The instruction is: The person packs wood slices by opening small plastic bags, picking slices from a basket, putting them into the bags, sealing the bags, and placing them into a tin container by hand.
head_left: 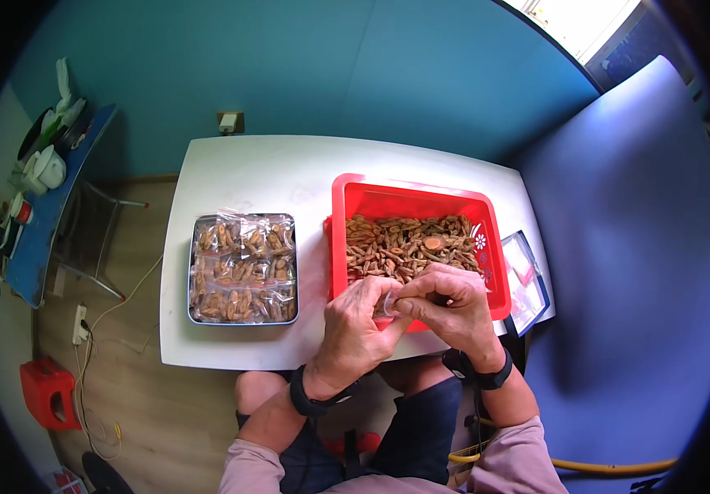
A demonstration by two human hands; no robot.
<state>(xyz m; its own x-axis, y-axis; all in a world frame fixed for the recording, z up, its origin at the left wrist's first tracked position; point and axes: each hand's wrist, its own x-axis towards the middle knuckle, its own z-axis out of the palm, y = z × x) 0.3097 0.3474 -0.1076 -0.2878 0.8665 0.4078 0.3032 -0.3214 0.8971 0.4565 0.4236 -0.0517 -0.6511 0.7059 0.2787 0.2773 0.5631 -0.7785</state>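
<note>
Over the near rim of a red plastic basket (499, 247), my two hands meet. My left hand (351, 325) is closed around a small clear plastic bag (386, 305), its contents mostly hidden by the fingers. Thumb and fingers of my right hand (453, 309) pinch at the bag's edge. Brown dried root-like pieces (396, 247) fill much of the basket, with one round orange-brown slice (435, 243) on top. To the left, a rectangular tray (244, 323) holds rows of filled clear zip bags (244, 270).
Everything stands on a white table (305, 165) against a teal wall. Right of the basket lies a flat clear-topped case (526, 284), beside a blue panel (618, 247). On the left are a cluttered blue table (54, 222), a red stool (50, 393) and a power strip (80, 325) with cables.
</note>
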